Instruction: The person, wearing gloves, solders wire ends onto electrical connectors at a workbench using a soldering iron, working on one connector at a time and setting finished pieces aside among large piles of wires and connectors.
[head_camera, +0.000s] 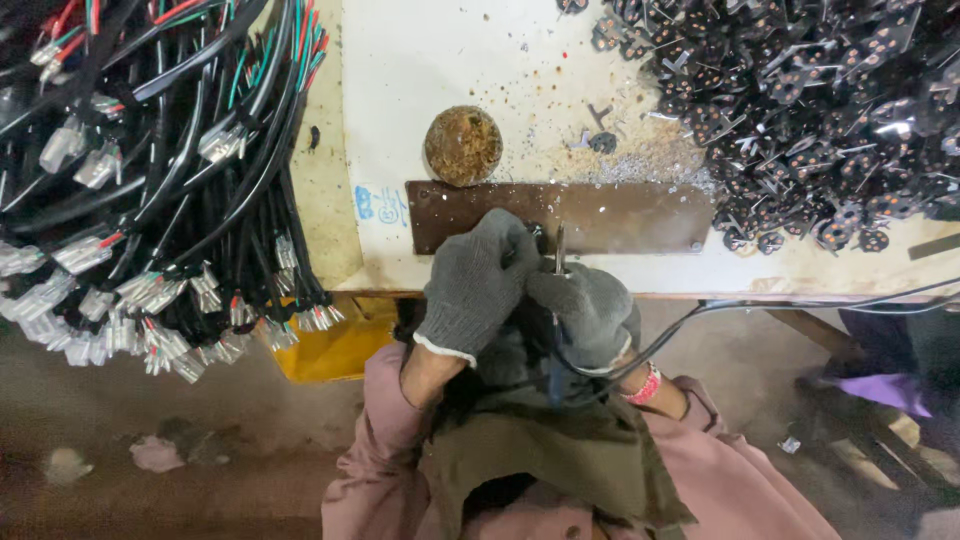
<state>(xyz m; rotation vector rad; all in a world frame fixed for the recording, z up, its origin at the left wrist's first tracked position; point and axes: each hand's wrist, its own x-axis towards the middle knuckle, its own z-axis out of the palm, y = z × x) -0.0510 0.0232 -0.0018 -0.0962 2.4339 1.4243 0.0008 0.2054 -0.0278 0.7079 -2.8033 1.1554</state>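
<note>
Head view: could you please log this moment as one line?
left hand: gloved, on small black part | right hand: gloved, holding thin metal tool upright | under them: brown metal plate | right: pile of black parts

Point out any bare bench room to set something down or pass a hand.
Free: the white benchtop above the round rusty disc, between the wire harness bundle on the left and the pile of black plug parts on the right. Crowded: the near edge, where both gloved hands, left hand and right hand, work at the brown metal plate.
</note>
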